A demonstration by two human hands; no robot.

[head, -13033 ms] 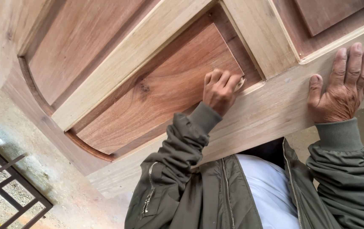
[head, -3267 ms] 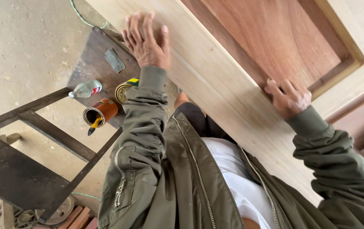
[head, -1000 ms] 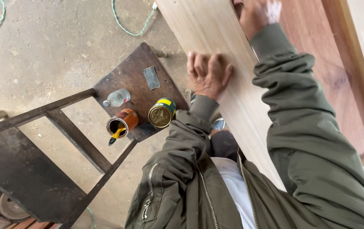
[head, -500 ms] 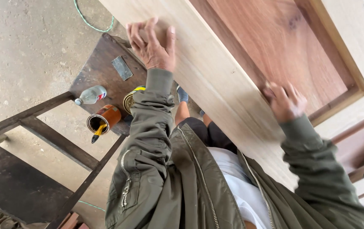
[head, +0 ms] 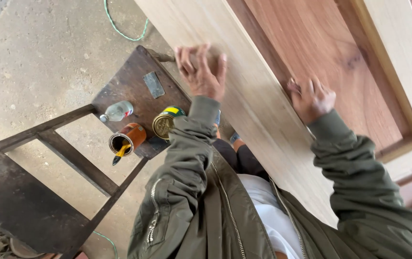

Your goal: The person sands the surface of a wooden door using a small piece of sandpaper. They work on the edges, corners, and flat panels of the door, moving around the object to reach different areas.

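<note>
Concrete workshop floor, left hand (head: 201,72) fingers spread flat on wooden door (head: 244,81), right hand (head: 311,98) curled at panel edge, contents unseen.

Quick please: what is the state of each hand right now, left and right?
Left hand: open, flat on the door frame.
Right hand: fingers curled, pressed at the panel edge; whether it holds anything cannot be told.

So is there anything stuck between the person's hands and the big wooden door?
Nothing visible. The left hand lies flat on the pale frame of the wooden door, skin on wood. The right hand is curled and pressed at the edge of the reddish panel; whether it holds something small under its fingers cannot be told.
</note>
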